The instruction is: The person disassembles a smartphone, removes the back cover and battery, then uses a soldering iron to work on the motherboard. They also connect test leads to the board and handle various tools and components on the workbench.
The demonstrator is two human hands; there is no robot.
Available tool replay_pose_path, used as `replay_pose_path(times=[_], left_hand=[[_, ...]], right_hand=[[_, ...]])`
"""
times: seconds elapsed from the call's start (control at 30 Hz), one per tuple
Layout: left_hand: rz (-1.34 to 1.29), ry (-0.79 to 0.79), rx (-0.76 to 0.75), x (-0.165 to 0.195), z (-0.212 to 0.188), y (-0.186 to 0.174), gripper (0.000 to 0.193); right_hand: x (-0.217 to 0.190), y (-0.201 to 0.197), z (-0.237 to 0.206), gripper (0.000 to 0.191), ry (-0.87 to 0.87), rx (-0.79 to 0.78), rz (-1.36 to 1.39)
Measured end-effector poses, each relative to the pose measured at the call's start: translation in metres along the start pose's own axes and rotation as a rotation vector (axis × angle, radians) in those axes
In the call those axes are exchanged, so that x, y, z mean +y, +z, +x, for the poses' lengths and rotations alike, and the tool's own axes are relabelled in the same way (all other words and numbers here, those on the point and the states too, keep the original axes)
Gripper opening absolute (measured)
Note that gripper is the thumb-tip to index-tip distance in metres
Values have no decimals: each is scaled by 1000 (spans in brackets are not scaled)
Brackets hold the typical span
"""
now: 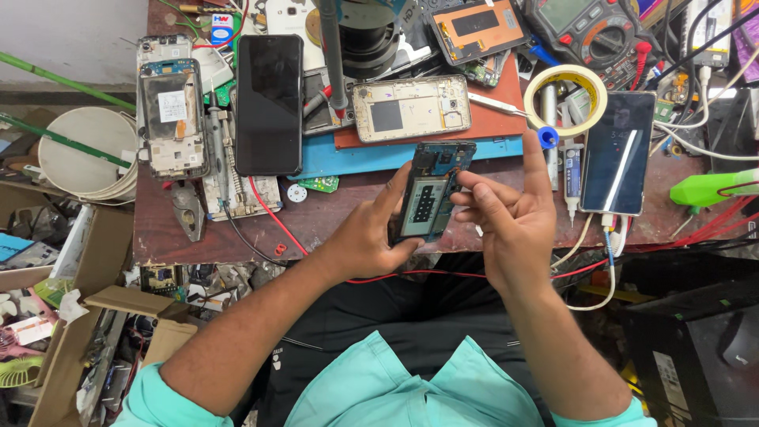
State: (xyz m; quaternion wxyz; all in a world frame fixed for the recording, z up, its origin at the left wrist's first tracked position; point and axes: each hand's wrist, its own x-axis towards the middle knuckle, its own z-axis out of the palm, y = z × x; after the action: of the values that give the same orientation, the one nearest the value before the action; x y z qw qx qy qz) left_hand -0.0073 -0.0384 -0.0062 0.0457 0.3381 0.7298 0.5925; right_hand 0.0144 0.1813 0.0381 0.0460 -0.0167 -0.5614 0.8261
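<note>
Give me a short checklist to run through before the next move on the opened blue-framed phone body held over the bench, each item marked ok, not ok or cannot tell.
1. Left hand grips the opened blue-framed phone body from its left edge: ok.
2. Right hand has its fingertips at the body's right edge: ok.
3. Whether the right fingers pinch a small part: cannot tell.
4. Body is held above the brown bench top, inner side towards the camera: ok.
5. Bench space just ahead is free: not ok; the blue mat and a gold-coloured phone frame lie there.
6. Metal tweezers lie on the bench ahead of the right hand: ok.
</note>
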Motion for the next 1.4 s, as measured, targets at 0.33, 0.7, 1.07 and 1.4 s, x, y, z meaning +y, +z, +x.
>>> replay_pose_path(times=[0.33, 0.7, 1.07, 1.4], left_hand=[[105, 70, 15, 1, -2, 1, 108], [-61, -36, 10, 0, 0, 2, 113], [-213, -157, -23, 3, 2, -5, 111], [-386, -45, -86, 3, 2, -12, 116]], right_hand=[[5, -3, 0, 89, 102, 4, 220], [5, -8, 2, 74, 175, -62, 368], [40, -37, 17, 34, 80, -125, -17], [56, -47, 26, 39, 84, -255, -14]])
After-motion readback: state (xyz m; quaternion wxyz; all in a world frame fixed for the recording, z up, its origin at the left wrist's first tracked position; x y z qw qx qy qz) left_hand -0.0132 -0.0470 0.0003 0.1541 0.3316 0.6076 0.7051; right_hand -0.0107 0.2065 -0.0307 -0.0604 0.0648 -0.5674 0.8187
